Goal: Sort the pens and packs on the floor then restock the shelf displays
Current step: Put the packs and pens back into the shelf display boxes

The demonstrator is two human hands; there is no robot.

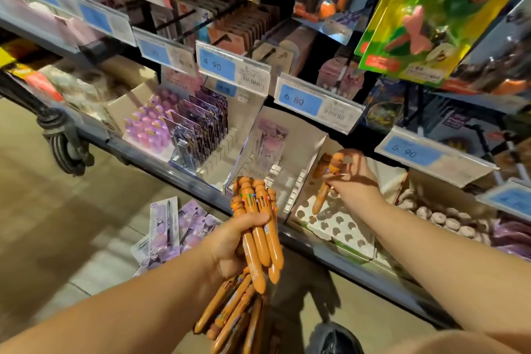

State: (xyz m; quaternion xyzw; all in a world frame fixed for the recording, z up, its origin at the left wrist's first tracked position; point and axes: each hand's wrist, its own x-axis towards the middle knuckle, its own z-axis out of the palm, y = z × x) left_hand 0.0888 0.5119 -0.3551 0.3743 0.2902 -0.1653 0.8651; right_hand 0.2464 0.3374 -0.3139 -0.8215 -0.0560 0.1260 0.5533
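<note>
Left hand [230, 241] clenches a bundle of glossy orange plastic multicolour pens [258, 227], tops toward 12 o'clock; right hand [352, 178] grips one matching orange pen [326, 184] upright over the white perforated cardboard tray [342, 231].

A stationery shop: price labels [217, 67] front shelves [184, 172] of packaged pens [201, 123].

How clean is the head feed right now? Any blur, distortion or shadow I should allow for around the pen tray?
Head view: wide-angle bending tilts the shelf edge steeply; hanging packs at top right are smeared by blur, as is the right hand with its orange pen; the left hand and its pen bundle read sharper; hard arm shadow falls across the holed tray.
</note>
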